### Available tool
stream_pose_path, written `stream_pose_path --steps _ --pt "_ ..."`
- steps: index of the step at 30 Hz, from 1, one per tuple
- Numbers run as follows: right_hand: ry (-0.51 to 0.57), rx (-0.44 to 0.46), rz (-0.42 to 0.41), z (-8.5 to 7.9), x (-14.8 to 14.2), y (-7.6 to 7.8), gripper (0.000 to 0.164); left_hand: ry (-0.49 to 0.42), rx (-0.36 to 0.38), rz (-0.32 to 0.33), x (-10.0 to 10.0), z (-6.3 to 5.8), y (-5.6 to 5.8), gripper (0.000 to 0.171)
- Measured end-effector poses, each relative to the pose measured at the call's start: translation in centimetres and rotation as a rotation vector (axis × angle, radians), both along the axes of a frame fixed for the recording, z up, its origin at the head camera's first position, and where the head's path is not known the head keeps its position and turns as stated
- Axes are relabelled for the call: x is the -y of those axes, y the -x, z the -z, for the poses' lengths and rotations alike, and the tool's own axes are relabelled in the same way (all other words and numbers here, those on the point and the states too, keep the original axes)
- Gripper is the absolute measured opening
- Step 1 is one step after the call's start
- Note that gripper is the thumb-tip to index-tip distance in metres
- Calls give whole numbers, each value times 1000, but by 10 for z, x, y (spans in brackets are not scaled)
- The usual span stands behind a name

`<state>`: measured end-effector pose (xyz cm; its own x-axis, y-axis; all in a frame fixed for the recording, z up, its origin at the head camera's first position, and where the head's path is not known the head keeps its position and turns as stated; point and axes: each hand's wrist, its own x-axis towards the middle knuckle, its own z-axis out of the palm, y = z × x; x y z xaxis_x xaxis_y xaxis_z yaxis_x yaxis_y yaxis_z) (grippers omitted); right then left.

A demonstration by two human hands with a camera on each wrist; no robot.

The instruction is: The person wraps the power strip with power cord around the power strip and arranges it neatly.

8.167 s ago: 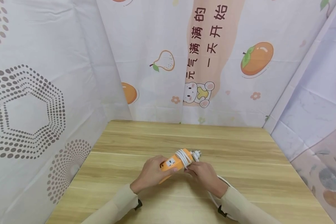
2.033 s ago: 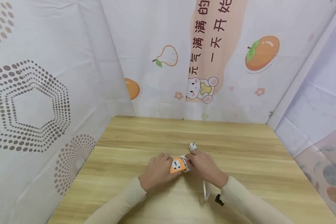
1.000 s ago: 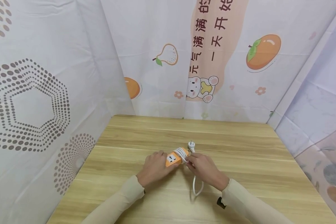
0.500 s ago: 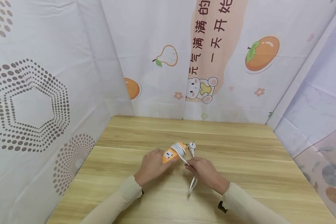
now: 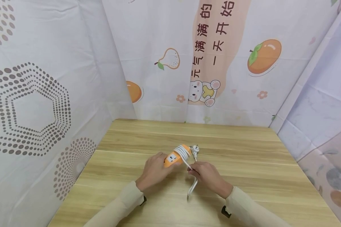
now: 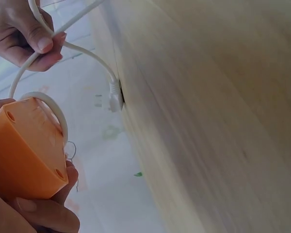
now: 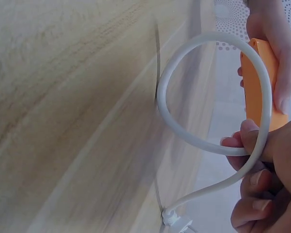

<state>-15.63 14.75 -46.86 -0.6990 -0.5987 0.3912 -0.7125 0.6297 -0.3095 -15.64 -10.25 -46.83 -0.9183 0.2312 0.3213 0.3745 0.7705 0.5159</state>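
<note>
The left hand is gripping an orange power strip; the right hand is pinching white cord coiling round it.

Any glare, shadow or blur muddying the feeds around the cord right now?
Head view: pale sheen on the near part of the table, soft shadows by the left hand and right hand, white cord coils readable; left wrist view: hazy, table grain smeared; right wrist view: also hazy, table grain soft, but the cord's loop stands out clearly.
</note>
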Motion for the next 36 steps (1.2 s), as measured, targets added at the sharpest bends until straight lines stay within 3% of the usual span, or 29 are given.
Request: stream_pose_path --steps 14,26,36 --pt "-36 82 28 4 -1 0 5 -110 -2 101 0 -4 -5 51" --pt "-36 50 20 9 -2 6 8 -108 -17 146 -1 -6 -10 50" --pt "-46 104 71 8 -2 9 9 -73 -36 204 0 -9 -13 44"
